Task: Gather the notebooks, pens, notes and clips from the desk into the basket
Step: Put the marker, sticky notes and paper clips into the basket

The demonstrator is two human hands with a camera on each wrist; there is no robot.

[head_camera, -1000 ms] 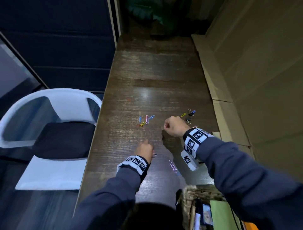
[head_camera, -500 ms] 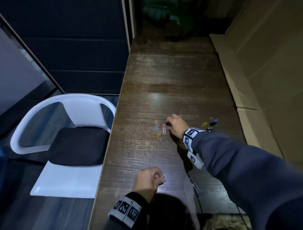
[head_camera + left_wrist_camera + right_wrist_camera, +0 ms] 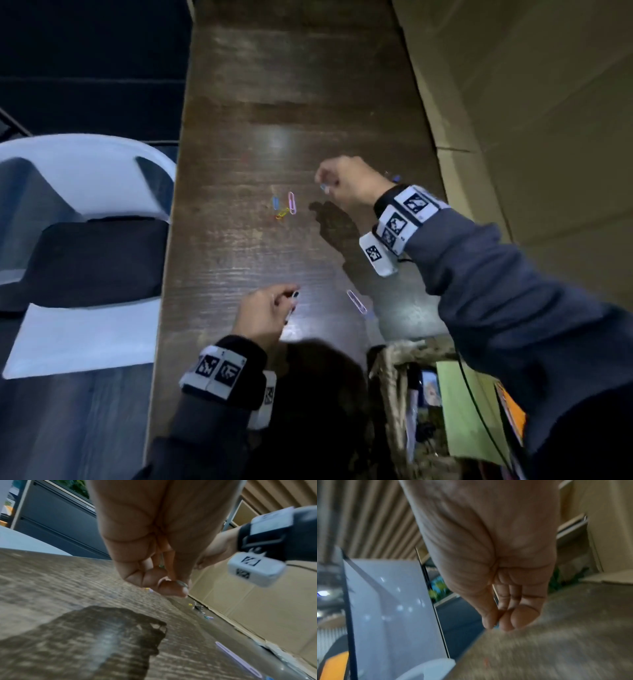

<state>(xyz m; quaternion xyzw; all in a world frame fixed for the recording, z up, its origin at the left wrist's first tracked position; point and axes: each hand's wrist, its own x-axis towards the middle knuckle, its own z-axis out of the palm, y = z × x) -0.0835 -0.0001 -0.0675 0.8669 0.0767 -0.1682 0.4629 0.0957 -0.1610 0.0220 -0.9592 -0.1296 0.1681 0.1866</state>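
Note:
My right hand (image 3: 325, 183) hovers over the dark wooden desk (image 3: 301, 102) and pinches a small blue paper clip (image 3: 324, 187) between thumb and fingertips (image 3: 505, 623). To its left lie a pink clip (image 3: 292, 202), a blue clip (image 3: 275, 202) and a yellow clip (image 3: 282, 214). Nearer me, my left hand (image 3: 291, 301) is curled and holds a thin silver clip (image 3: 182, 584) against the thumb. A long lilac clip (image 3: 356, 301) lies on the desk to its right, seen also as a lilac clip (image 3: 238, 660). Small binder clips (image 3: 199, 607) sit by the wall.
A woven basket (image 3: 390, 377) at the lower right holds a green notebook (image 3: 466, 411) and other stationery. A white chair (image 3: 85, 192) with a black cushion stands left of the desk. Cardboard panels (image 3: 513, 137) line the right side.
The right hand reached left to the clip cluster, took the blue clip and has lifted away to the right. The left hand stays curled on its clip near the front edge.

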